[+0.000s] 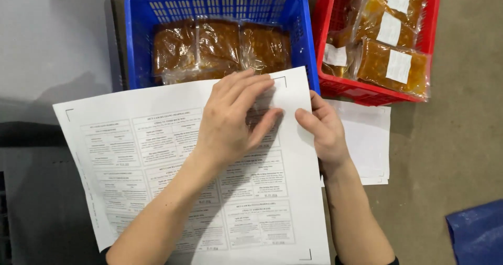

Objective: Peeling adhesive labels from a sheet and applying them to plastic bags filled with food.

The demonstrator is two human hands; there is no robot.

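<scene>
i'm working on the label sheet, a white page of printed stickers held out in front of the blue crate of brown sealed packets. my left hand lies flat on the sheet's upper right, fingers curled as if picking at one label; i cannot tell if anything is pinched yet. my right hand grips the sheet's right edge, closed on the paper. i judge this as the peeling step. it calls for a nail under a label corner. the red crate holds labelled packets.
</scene>
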